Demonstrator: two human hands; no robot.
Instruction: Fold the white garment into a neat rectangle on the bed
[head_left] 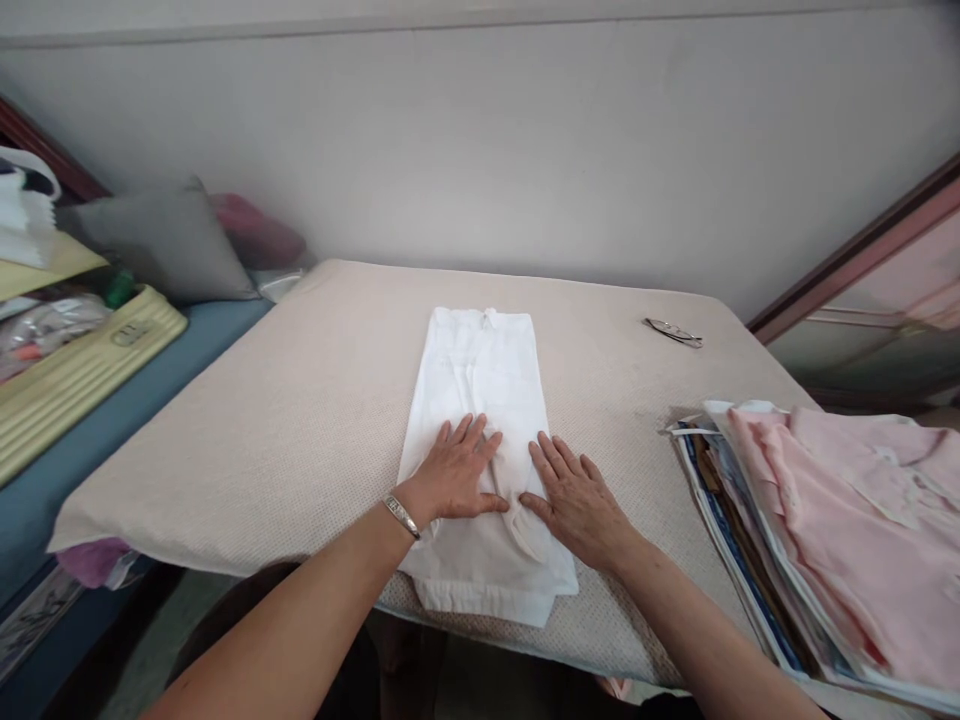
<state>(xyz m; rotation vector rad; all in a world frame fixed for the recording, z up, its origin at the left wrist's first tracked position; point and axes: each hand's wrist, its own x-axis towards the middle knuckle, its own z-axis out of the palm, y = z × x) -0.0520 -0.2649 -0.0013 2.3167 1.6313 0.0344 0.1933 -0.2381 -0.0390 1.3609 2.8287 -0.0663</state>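
Hands on my feed: I count two, a bare left hand [457, 475] and a bare right hand [581, 500], both palm-down at one garment.
White folded cloth garment [487, 370]: one, mid-table, its hemmed end close to the near edge.
Garment's long axis: near to far, the narrower end pointing at the pale grey wall [487, 150], the wider hemmed end toward the near side.
Left fingers: moderately wide, flat on the cloth, thumb stretched right.
Right fingers: closer together, flat across the garment's right edge, thumb pointing left; rumpled cloth lies between the two thumbs.
Patterned silver-coloured bracelet [403, 515]: one, on the left wrist.
Table edges: I see the beige textured tablecloth [300, 400] run far to the wall and drop off just past the hem.
Room: widest to the left of the garment; narrower between right hand and clothes pile; a short strip at the far end.
Thin-framed glasses [673, 332]: one pair, far right, well apart from both hands.
Pile of folded clothes [731, 530]: one, near right, pink garment [840, 510] uppermost; I can't count the layers.
Beyond the left edge: one grey fabric cushion [169, 240], one yellow ribbed container [97, 370].
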